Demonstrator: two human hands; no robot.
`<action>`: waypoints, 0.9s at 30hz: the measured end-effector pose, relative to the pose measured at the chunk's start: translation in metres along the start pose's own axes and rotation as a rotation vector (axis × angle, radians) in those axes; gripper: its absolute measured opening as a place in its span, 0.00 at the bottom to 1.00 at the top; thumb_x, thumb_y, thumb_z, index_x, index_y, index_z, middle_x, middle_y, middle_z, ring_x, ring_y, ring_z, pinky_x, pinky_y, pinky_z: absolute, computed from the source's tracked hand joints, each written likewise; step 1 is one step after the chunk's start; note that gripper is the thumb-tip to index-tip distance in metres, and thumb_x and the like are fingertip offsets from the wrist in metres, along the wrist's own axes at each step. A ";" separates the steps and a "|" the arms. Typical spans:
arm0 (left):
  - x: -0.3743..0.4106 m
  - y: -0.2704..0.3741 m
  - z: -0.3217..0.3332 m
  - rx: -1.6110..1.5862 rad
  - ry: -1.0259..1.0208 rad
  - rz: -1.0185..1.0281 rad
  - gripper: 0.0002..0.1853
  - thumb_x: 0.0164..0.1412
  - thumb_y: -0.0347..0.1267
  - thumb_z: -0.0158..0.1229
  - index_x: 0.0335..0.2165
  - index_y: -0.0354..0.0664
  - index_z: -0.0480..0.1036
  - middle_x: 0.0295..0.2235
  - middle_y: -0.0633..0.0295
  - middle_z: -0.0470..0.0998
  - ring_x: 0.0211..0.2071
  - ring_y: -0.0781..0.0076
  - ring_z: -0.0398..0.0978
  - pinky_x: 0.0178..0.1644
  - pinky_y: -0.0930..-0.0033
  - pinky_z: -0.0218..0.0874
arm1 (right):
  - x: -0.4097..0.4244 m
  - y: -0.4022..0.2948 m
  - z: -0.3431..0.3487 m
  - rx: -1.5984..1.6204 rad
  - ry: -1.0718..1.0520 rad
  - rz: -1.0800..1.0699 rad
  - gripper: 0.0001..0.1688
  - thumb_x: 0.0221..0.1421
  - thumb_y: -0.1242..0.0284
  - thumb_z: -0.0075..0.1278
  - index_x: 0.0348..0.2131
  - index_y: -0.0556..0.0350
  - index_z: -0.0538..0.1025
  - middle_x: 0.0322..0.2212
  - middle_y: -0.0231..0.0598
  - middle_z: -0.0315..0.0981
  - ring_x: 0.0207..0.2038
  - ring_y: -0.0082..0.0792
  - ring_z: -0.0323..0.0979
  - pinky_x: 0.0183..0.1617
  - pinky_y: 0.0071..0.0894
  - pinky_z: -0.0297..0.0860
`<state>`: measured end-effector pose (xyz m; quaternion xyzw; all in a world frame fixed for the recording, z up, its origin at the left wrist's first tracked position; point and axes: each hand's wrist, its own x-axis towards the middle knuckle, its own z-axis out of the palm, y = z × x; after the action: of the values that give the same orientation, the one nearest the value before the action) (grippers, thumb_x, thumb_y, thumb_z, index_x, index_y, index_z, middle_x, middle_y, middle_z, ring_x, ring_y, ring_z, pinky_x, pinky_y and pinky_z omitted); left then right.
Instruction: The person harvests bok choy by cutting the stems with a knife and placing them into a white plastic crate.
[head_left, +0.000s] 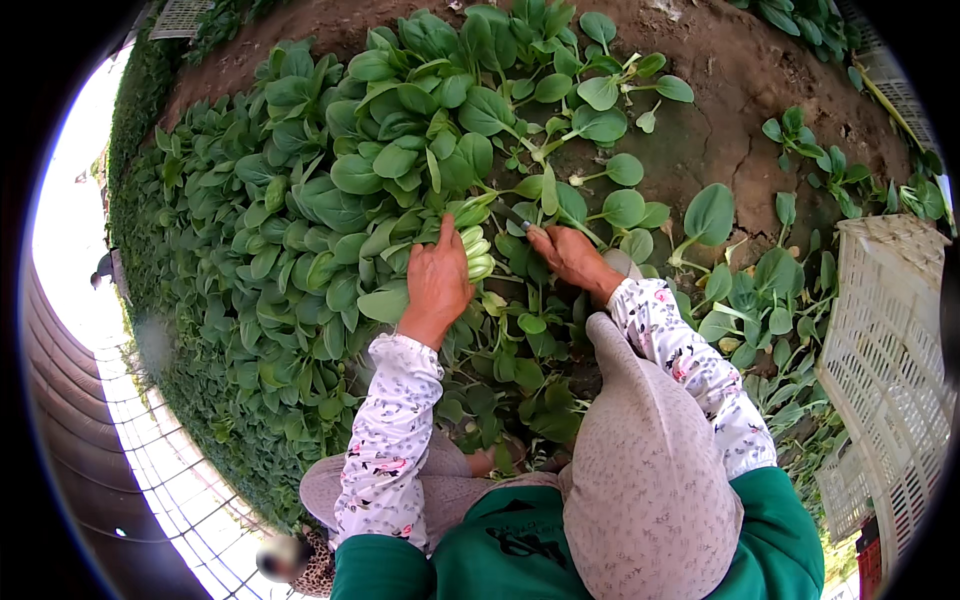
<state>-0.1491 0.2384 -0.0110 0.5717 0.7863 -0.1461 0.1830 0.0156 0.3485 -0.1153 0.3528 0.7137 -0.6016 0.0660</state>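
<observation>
My left hand (441, 279) grips several heads of bok choy (478, 253), their pale green stem bases pointing right, toward my other hand. Between thumb and fingers of my right hand (571, 255) is a small knife (512, 217). Its handle is mostly covered by the fingers, and the blade reaches up and left among the leaves beside the held bunch. Leaves partly cover the blade's tip. Dense standing bok choy (300, 202) spreads to the left of both hands.
Loose leaves (622, 206) and trimmings lie on bare brown soil (720, 142) to the right. A white slatted plastic crate (885, 360) stands at far right. My bent knee (645, 420) is close below my right hand. Another person (311, 562) is at lower left.
</observation>
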 end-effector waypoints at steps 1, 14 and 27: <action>-0.002 -0.001 -0.002 -0.032 -0.002 0.011 0.39 0.24 0.33 0.71 0.41 0.32 0.66 0.55 0.50 0.58 0.34 0.54 0.73 0.40 0.61 0.60 | 0.000 0.001 -0.003 0.033 -0.057 0.020 0.28 0.58 0.55 0.38 0.29 0.65 0.72 0.23 0.57 0.71 0.30 0.59 0.68 0.37 0.47 0.64; -0.074 0.005 -0.077 -1.746 -0.295 0.035 0.44 0.29 0.28 0.70 0.50 0.29 0.63 0.56 0.55 0.58 0.53 0.71 0.60 0.56 0.69 0.51 | -0.067 -0.059 -0.064 0.939 0.028 -0.273 0.32 0.44 0.59 0.56 0.46 0.55 0.66 0.36 0.31 0.69 0.21 0.13 0.56 0.21 0.14 0.56; -0.076 0.037 -0.053 -2.224 -0.213 -0.230 0.50 0.34 0.32 0.64 0.57 0.35 0.51 0.51 0.54 0.63 0.51 0.63 0.64 0.56 0.64 0.54 | -0.059 -0.050 -0.047 1.147 0.260 0.060 0.14 0.47 0.75 0.56 0.33 0.54 0.67 0.16 0.23 0.61 0.10 0.13 0.52 0.12 0.14 0.49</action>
<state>-0.0989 0.2083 0.0701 -0.0008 0.5081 0.5727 0.6433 0.0456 0.3647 -0.0312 0.4229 0.2662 -0.8412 -0.2063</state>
